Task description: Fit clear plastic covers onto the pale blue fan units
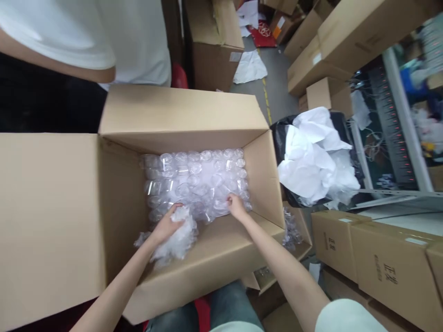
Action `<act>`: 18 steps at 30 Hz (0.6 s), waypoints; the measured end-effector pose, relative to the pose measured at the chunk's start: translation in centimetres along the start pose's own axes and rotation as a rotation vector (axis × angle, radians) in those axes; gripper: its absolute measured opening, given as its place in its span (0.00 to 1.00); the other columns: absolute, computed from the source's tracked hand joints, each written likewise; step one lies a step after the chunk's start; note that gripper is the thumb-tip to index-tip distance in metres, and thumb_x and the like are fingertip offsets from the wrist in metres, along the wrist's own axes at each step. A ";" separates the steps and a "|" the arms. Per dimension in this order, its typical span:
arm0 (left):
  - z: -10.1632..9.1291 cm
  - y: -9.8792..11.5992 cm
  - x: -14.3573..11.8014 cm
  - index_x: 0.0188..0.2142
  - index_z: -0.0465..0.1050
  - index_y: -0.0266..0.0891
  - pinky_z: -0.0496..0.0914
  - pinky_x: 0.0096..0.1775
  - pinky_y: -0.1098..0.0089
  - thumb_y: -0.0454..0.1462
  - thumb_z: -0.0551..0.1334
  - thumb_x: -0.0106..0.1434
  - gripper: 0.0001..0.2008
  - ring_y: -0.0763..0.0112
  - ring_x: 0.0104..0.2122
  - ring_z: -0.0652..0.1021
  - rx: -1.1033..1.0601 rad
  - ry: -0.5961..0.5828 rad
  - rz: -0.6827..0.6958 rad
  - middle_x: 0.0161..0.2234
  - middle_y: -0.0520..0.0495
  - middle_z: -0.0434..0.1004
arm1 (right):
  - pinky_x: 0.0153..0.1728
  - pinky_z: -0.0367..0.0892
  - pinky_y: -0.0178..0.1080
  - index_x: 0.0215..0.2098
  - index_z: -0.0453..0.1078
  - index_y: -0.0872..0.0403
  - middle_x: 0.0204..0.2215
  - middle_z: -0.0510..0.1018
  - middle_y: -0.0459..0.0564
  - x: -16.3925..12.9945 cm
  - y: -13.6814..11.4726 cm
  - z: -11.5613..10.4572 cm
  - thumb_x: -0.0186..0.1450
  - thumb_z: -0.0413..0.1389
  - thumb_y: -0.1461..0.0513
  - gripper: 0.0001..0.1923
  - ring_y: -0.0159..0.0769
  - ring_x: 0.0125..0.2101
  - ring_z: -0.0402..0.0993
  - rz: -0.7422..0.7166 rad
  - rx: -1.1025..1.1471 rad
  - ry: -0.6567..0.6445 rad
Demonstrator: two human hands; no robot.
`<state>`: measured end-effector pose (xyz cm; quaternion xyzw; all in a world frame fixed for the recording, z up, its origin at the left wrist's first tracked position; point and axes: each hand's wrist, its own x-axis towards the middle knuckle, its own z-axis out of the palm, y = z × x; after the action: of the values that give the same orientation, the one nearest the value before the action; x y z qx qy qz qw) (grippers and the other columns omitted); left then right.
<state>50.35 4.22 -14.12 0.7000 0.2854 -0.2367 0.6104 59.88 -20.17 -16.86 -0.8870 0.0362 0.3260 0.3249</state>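
Note:
A large open cardboard box (194,282) stands in front of me. On its floor lie rows of clear, rounded plastic pieces (187,170), with a whitish patch among them. My left hand (169,226), at the box's near left, has its fingers curled round a bunch of crumpled clear plastic film (178,237). Over the near right part of the rows, my right hand (236,207) is closed, fingertips pressed together against the clear plastic. Whether a piece is pinched there is too small to make out.
A person in a white shirt (138,41) stands beyond the box at left. To the right is a black-lined bin heaped with white sheets (311,152). Closed cartons (387,263) stand at lower right, near a metal rack (408,120). A long box flap (48,216) spreads left.

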 end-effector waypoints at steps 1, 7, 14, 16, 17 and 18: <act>0.9 0.9 0.0 0.50 0.71 0.40 0.69 0.50 0.63 0.40 0.68 0.42 0.32 0.53 0.51 0.75 0.020 -0.053 0.054 0.50 0.43 0.78 | 0.39 0.73 0.43 0.41 0.71 0.59 0.38 0.76 0.49 -0.7 -0.7 -0.1 0.69 0.56 0.60 0.09 0.35 0.36 0.75 -0.066 0.008 -0.024; 7.1 4.6 0.7 0.26 0.77 0.40 0.69 0.36 0.67 0.36 0.64 0.43 0.07 0.56 0.32 0.79 0.172 -0.212 0.215 0.28 0.46 0.82 | 0.43 0.71 0.43 0.36 0.72 0.58 0.35 0.77 0.48 -4.4 -3.6 0.5 0.69 0.55 0.62 0.06 0.35 0.38 0.74 -0.364 0.033 -0.105; 6.3 4.2 1.8 0.21 0.72 0.40 0.65 0.31 0.69 0.39 0.62 0.45 0.05 0.59 0.27 0.76 0.265 0.015 0.167 0.23 0.47 0.78 | 0.55 0.61 0.55 0.54 0.67 0.53 0.58 0.65 0.54 0.4 -1.3 -2.5 0.66 0.59 0.62 0.18 0.48 0.56 0.63 -0.309 -0.069 0.052; 4.7 3.7 1.4 0.23 0.71 0.40 0.65 0.32 0.68 0.41 0.61 0.46 0.07 0.57 0.30 0.76 0.280 0.138 0.119 0.25 0.45 0.78 | 0.59 0.53 0.61 0.58 0.63 0.52 0.63 0.57 0.55 2.5 0.0 -3.4 0.65 0.59 0.61 0.24 0.53 0.61 0.53 -0.235 -0.118 0.125; 3.8 3.5 1.1 0.23 0.71 0.40 0.66 0.32 0.68 0.41 0.60 0.47 0.07 0.56 0.31 0.77 0.287 0.200 0.097 0.26 0.45 0.78 | 0.59 0.51 0.63 0.59 0.62 0.52 0.64 0.55 0.55 3.4 0.7 -3.7 0.65 0.59 0.61 0.24 0.55 0.62 0.52 -0.200 -0.137 0.144; 2.8 3.2 0.7 0.23 0.70 0.39 0.66 0.33 0.68 0.41 0.59 0.47 0.08 0.55 0.32 0.76 0.292 0.258 0.078 0.27 0.44 0.78 | 0.59 0.51 0.63 0.58 0.63 0.52 0.64 0.56 0.55 4.3 1.3 -3.8 0.65 0.59 0.61 0.24 0.55 0.61 0.53 -0.174 -0.151 0.151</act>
<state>53.14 1.22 -12.67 0.8162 0.2964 -0.1598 0.4694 65.01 -22.83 -17.93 -0.9308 -0.0411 0.2307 0.2807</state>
